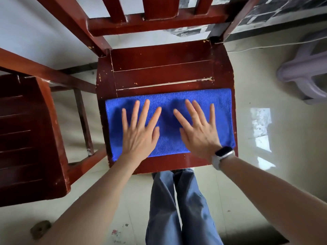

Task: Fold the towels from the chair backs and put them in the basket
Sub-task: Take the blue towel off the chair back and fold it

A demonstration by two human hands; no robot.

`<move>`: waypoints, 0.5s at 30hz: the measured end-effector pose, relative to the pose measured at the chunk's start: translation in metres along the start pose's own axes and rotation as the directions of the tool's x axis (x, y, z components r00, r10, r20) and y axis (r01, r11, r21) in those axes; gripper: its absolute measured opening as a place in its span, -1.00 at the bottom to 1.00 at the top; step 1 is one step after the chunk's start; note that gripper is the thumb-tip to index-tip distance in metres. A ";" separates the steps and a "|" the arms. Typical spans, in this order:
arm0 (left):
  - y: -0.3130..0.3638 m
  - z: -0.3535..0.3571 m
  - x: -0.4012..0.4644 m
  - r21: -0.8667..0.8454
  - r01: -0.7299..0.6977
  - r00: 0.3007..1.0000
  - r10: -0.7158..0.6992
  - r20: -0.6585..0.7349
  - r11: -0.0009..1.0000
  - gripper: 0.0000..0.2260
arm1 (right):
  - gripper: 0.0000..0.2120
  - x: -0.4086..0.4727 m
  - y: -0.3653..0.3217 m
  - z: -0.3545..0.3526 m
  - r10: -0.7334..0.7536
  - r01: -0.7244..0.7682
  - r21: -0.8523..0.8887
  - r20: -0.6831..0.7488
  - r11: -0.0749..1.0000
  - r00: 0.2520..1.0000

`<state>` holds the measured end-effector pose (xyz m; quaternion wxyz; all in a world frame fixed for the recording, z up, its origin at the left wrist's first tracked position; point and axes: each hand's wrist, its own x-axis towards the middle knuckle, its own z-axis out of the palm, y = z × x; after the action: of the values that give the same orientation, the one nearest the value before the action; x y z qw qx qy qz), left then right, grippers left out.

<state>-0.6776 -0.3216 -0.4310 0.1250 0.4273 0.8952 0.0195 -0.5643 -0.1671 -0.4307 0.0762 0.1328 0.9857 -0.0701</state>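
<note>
Now the blue towel (169, 124) lies folded flat on the chair seat (159, 71), both hands, left (139, 133) and right (200, 131), spread open on it.

Home interior, prob. dining area — worn red wooden chairs (162, 68), tiled floor (256, 183), plastic stool (304, 71).

We see a worn red wooden chair seat (162, 68) carrying a folded blue towel (169, 124), spread flat toward the seat's six o'clock edge.

The head view looks steeply down, close over a chair seat (164, 68) (wide-angle, edges bowed).
</note>
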 end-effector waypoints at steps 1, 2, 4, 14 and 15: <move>-0.001 0.006 0.008 0.000 0.016 1.000 -0.016 0.014 1.000 -0.54 | -0.51 0.013 -0.003 0.006 0.007 -0.007 0.002 -0.014 1.000 1.000; -0.004 0.012 0.014 0.007 0.019 1.000 -0.019 0.022 1.000 -0.53 | -0.49 0.023 -0.003 0.013 0.013 -0.013 -0.003 -0.027 1.000 1.000; -0.013 0.023 0.017 0.038 -0.004 1.000 0.003 0.013 0.999 -0.51 | -0.49 0.033 0.002 0.023 0.009 -0.010 -0.026 -0.035 1.000 0.999; -0.049 0.032 -0.006 -0.011 0.198 0.979 -0.198 -0.047 0.980 -0.45 | -0.48 -0.001 0.069 0.021 0.229 -0.229 0.006 0.023 0.973 0.973; -0.048 0.032 -0.006 -0.014 0.199 0.979 -0.199 -0.044 0.980 -0.45 | -0.46 -0.006 0.072 0.021 0.261 -0.262 0.028 0.040 0.965 0.965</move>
<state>-0.7030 -0.3593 -0.4671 0.1081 0.3346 0.9359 0.0207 -0.5366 -0.1032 -0.4587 0.1005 0.2615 0.9568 -0.0780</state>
